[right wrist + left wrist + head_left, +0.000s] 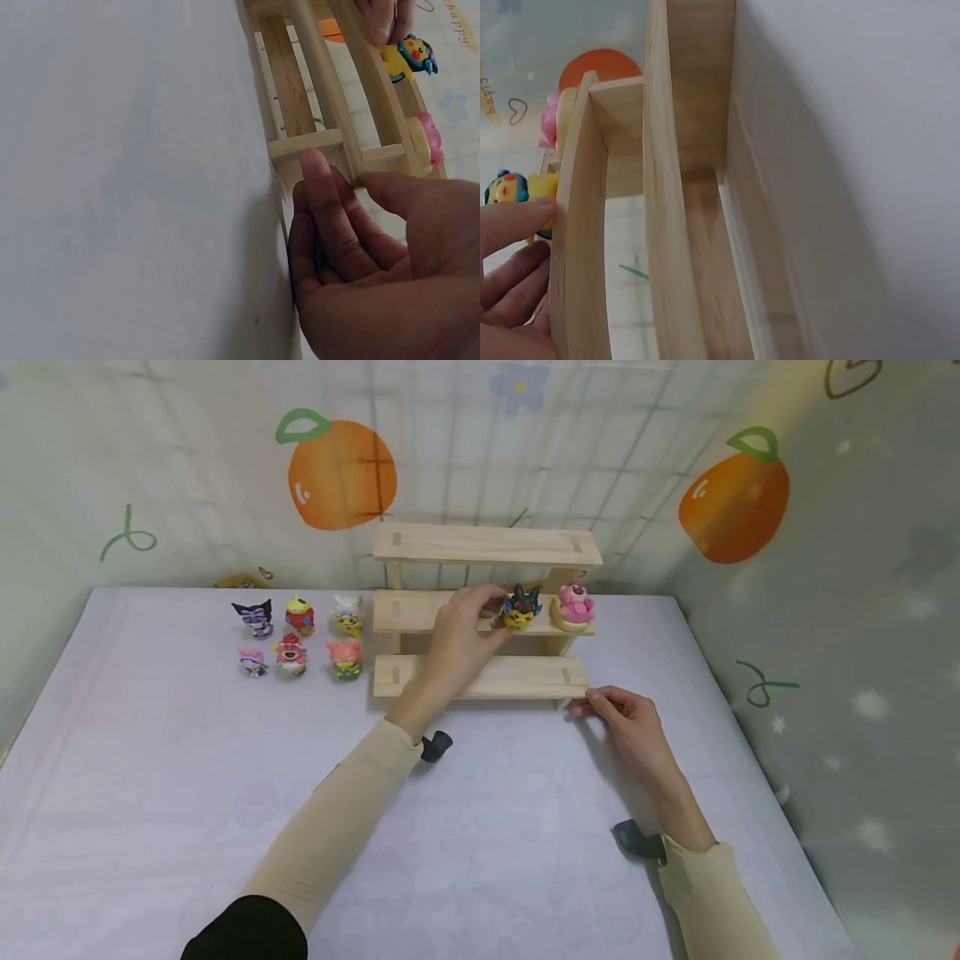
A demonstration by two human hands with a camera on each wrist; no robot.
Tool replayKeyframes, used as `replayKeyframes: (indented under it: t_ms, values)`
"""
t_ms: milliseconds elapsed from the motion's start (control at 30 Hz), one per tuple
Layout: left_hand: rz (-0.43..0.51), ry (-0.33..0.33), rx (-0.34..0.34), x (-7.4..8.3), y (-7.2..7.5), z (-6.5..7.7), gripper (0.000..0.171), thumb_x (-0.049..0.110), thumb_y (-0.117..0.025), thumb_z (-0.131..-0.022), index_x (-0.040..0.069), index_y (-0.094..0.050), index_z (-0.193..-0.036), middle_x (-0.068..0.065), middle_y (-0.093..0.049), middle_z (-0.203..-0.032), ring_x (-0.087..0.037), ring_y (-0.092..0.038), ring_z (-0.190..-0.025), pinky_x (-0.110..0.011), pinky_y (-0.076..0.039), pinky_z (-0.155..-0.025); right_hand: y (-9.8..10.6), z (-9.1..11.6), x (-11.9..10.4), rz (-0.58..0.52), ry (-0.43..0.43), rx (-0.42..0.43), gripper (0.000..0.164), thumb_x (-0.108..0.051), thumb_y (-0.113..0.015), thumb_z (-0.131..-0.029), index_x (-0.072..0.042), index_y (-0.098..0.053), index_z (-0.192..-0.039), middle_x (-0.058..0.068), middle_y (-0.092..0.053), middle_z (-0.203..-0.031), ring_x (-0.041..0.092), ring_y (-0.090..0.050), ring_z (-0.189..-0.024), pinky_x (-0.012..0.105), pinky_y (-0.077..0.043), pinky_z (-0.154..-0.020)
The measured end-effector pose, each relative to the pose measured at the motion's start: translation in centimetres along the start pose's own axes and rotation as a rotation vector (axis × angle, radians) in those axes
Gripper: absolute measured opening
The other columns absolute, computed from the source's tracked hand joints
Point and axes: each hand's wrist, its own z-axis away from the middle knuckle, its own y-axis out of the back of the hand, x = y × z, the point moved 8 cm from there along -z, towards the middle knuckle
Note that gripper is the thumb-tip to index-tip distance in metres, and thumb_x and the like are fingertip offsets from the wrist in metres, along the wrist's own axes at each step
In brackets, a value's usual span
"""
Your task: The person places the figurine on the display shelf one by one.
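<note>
A wooden three-step display shelf [487, 677] stands at the back of the table. On its middle step, my left hand [459, 639] pinches a yellow figurine with a dark horned hood [521, 608] between thumb and fingers. Just right of that figurine sits a pink bear figurine [576, 605] on a pale round base, also visible in the left wrist view. My right hand [628, 727] grips the front right corner of the bottom step. In the right wrist view, its thumb presses the board's edge with the fingers underneath.
Left of the shelf, several small figurines stand in two rows, among them a black-hooded one [258, 620], a white-hooded one [348, 615] and a pink-hooded one [345, 658]. A printed curtain [210, 468] hangs behind the white-covered table [187, 793] and along its right side.
</note>
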Motion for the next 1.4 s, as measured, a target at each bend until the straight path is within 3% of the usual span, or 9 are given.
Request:
replayKeyframes:
  t_ms: [167, 400, 533, 633, 767, 867, 1067, 1267, 1400]
  values:
    - [-0.008, -0.036, 0.022, -0.4, 1.4, 0.7, 0.043, 0.007, -0.086, -0.087, 0.005, -0.070, -0.127, -0.009, -0.071, -0.118, -0.021, -0.065, -0.111, -0.028, -0.052, -0.100, 0.0, 0.0, 0.2, -0.016, -0.002, 0.002, 0.050, -0.042, -0.058, -0.108, 0.003, -0.068, -0.127, 0.006, -0.080, -0.101, 0.006, -0.063, -0.114, 0.008, -0.036, -0.103]
    - [-0.050, -0.071, 0.080, -1.5, 4.1, 1.6, 0.039, 0.000, -0.084, -0.086, 0.005, -0.072, -0.122, -0.009, -0.073, -0.114, -0.024, -0.066, -0.112, -0.037, -0.048, -0.104, 0.3, 0.1, 0.1, 0.010, -0.013, 0.004, 0.050, -0.043, -0.057, -0.109, 0.002, -0.068, -0.127, 0.010, -0.080, -0.104, 0.008, -0.059, -0.119, 0.039, -0.031, -0.121]
    - [-0.078, -0.108, 0.121, -2.3, 5.7, 2.3, 0.036, -0.001, -0.083, -0.086, 0.005, -0.073, -0.120, -0.009, -0.074, -0.113, -0.023, -0.067, -0.110, -0.035, -0.051, -0.102, 0.5, 0.1, -0.1, 0.020, 0.004, 0.009, 0.050, -0.042, -0.056, -0.109, 0.003, -0.068, -0.126, 0.009, -0.080, -0.103, 0.007, -0.057, -0.120, 0.046, -0.028, -0.123]
    - [-0.052, -0.139, 0.138, -2.8, 6.9, 2.8, 0.035, -0.005, -0.080, -0.086, 0.002, -0.073, -0.119, -0.011, -0.074, -0.112, -0.025, -0.068, -0.108, -0.035, -0.055, -0.099, 0.5, 0.1, -0.1, 0.017, 0.006, -0.001, 0.050, -0.042, -0.055, -0.109, 0.003, -0.068, -0.127, 0.007, -0.081, -0.103, 0.006, -0.056, -0.123, 0.038, -0.031, -0.122]
    - [-0.011, -0.167, 0.135, -3.5, 8.7, 3.6, 0.035, -0.011, -0.075, -0.086, 0.000, -0.072, -0.119, -0.014, -0.073, -0.112, -0.028, -0.069, -0.108, -0.039, -0.057, -0.098, 0.2, 0.0, -0.1, 0.004, 0.015, -0.013, 0.049, -0.041, -0.056, -0.109, 0.003, -0.068, -0.127, 0.009, -0.081, -0.104, 0.004, -0.056, -0.124, 0.015, -0.034, -0.112]
    - [-0.050, -0.181, 0.162, -4.1, 10.5, 4.3, 0.034, -0.009, -0.075, -0.086, 0.000, -0.072, -0.119, -0.014, -0.074, -0.112, -0.028, -0.070, -0.106, -0.041, -0.057, -0.097, 0.0, 0.0, -0.1, -0.006, 0.026, -0.015, 0.049, -0.041, -0.056, -0.109, 0.004, -0.068, -0.126, 0.011, -0.080, -0.104, 0.003, -0.057, -0.124, 0.006, -0.034, -0.104]
    - [-0.081, -0.184, 0.269, -5.5, 14.9, 5.5, 0.033, -0.010, -0.075, -0.084, -0.002, -0.074, -0.116, -0.018, -0.075, -0.109, -0.031, -0.069, -0.100, -0.042, -0.053, -0.092, 0.0, -0.1, -0.2, 0.000, 0.027, -0.012, 0.049, -0.041, -0.056, -0.109, 0.004, -0.068, -0.126, 0.012, -0.080, -0.104, 0.003, -0.056, -0.125, 0.005, -0.035, -0.103]
    - [-0.146, -0.111, 0.322, -7.5, 19.3, 6.7, 0.029, -0.006, -0.075, -0.088, -0.001, -0.074, -0.116, -0.017, -0.076, -0.111, -0.033, -0.070, -0.101, -0.027, -0.046, -0.084, 0.0, -0.1, -0.2, -0.011, 0.033, -0.014, 0.049, -0.040, -0.056, -0.109, 0.004, -0.068, -0.126, 0.010, -0.081, -0.103, 0.003, -0.056, -0.124, 0.005, -0.035, -0.103]
    - [-0.182, -0.072, 0.350, -8.7, 22.1, 7.8, 0.029, -0.007, -0.077, -0.087, 0.000, -0.074, -0.116, -0.015, -0.076, -0.111, -0.032, -0.071, -0.099, -0.019, -0.044, -0.089, 0.0, -0.1, -0.1, -0.035, 0.041, -0.017, 0.050, -0.039, -0.056, -0.109, 0.006, -0.068, -0.125, 0.008, -0.081, -0.100, 0.003, -0.059, -0.121, 0.006, -0.036, -0.104]
